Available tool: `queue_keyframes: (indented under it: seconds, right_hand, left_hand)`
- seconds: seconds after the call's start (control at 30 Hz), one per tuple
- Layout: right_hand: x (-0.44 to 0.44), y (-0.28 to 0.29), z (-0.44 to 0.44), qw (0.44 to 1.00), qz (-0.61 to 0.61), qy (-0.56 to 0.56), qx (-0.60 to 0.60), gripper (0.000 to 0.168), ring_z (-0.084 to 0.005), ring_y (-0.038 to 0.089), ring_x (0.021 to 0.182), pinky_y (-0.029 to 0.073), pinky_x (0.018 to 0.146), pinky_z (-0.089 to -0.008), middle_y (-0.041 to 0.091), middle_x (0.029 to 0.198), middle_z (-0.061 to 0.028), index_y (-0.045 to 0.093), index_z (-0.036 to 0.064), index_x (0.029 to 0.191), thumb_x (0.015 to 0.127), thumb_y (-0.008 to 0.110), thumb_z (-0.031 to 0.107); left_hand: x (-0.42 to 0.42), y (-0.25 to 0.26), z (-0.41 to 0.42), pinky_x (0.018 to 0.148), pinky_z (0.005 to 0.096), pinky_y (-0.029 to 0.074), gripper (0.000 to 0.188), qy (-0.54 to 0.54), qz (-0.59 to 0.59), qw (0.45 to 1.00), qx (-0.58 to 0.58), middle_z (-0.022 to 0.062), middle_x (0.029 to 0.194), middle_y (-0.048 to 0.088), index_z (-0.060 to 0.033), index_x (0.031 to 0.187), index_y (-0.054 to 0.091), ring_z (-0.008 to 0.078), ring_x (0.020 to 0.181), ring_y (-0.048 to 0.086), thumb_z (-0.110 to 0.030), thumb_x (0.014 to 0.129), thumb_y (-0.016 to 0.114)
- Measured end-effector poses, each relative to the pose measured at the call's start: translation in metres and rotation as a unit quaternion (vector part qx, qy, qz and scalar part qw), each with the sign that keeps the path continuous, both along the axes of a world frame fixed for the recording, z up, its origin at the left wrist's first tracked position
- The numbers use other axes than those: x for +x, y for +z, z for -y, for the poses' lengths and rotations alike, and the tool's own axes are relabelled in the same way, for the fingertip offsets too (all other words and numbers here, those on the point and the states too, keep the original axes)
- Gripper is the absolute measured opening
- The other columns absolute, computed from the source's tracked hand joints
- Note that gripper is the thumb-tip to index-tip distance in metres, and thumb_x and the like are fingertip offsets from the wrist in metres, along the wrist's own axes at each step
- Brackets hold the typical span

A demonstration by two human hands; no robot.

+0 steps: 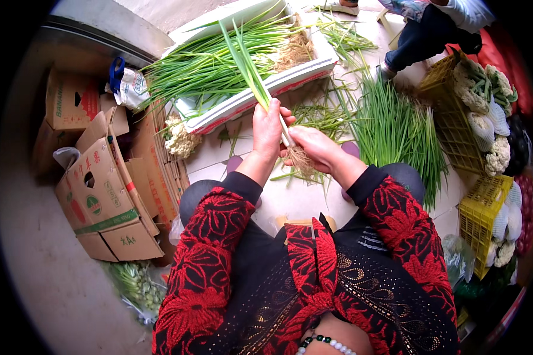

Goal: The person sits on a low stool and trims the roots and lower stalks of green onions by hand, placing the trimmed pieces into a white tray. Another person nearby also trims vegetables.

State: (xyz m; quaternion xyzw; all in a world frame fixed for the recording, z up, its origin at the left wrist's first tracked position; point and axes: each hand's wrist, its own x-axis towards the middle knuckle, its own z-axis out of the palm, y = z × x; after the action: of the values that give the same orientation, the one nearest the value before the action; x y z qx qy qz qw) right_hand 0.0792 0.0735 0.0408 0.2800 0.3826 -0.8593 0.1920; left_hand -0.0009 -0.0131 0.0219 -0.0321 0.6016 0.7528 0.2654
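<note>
A green onion [252, 77] with long leaves and a white stem slants between my hands. My left hand [266, 128] is closed around its stem, thumb along the top. Lower down, my right hand [316, 146] has its fingers at the stem just above the stringy roots; some of those fingers are hidden behind it. Beyond my hands stands a white foam box [266, 88] filled with green onions [217, 60], their roots toward the right. A large heap of green onions [388, 126] lies on the tiled floor to my right.
Loose trimmed leaves [322, 117] litter the floor ahead. Left are flattened cardboard boxes [104, 195] and a cauliflower [182, 137]. Yellow plastic crates [479, 222] with cauliflowers [497, 155] stand right. Another person's leg [406, 46] is at the upper right.
</note>
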Motion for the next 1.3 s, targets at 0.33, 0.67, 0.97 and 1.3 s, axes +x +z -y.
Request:
queue_keyframes:
  seconds: [0.33, 0.67, 0.97, 1.3]
  right_hand:
    - [-0.005, -0.015, -0.006, 0.833, -0.211, 0.069, 0.508, 0.021, -0.0294, 0.060, 0.067, 0.045, 0.058, -0.0402, 0.060, 0.075, -0.0169, 0.057, 0.000, 0.080, 0.079, 0.050, 0.020]
    - [0.065, 0.108, -0.116, 0.650, -0.235, 0.249, 0.678, 0.015, -0.0331, 0.055, 0.063, 0.044, 0.057, -0.0407, 0.057, 0.068, -0.0161, 0.054, 0.004, 0.076, 0.079, 0.048, 0.017]
    - [0.254, 0.042, -0.217, 0.895, -0.046, 0.033, 0.442, 0.020, -0.0054, 0.046, 0.057, 0.040, 0.053, -0.0206, 0.053, 0.067, 0.0021, 0.056, 0.001, 0.090, 0.086, 0.047, 0.018]
    - [0.370, -0.128, -0.168, 0.959, 0.031, -0.188, 0.212, 0.014, -0.0057, 0.050, 0.059, 0.041, 0.055, -0.0185, 0.057, 0.070, 0.0001, 0.055, 0.004, 0.082, 0.084, 0.051, 0.018]
  left_hand:
    - [-0.008, -0.008, -0.010, 0.063, 0.0311, 0.049, 0.014, -0.007, 0.118, 0.988, 0.104, 0.0105, 0.075, 0.059, -0.0005, 0.085, 0.051, 0.0185, 0.064, 0.057, -0.014, 0.084, 0.053]
    - [-0.039, 0.054, -0.027, 0.081, 0.0299, 0.047, 0.009, -0.001, -0.071, 0.987, 0.143, 0.0063, 0.083, 0.057, -0.0033, 0.083, 0.054, 0.0168, 0.080, 0.055, -0.012, 0.085, 0.052]
    - [0.034, 0.025, -0.180, 0.089, 0.0410, 0.042, 0.010, -0.205, 0.107, 0.953, 0.198, 0.0111, 0.082, 0.059, 0.0015, 0.091, 0.052, 0.0236, 0.080, 0.057, -0.002, 0.081, 0.051]
    - [0.100, -0.028, -0.293, 0.083, 0.0481, 0.040, 0.044, -0.356, 0.141, 0.924, 0.012, 0.0162, 0.111, 0.048, 0.0018, 0.112, 0.042, 0.0298, 0.100, 0.048, -0.007, 0.074, 0.062]
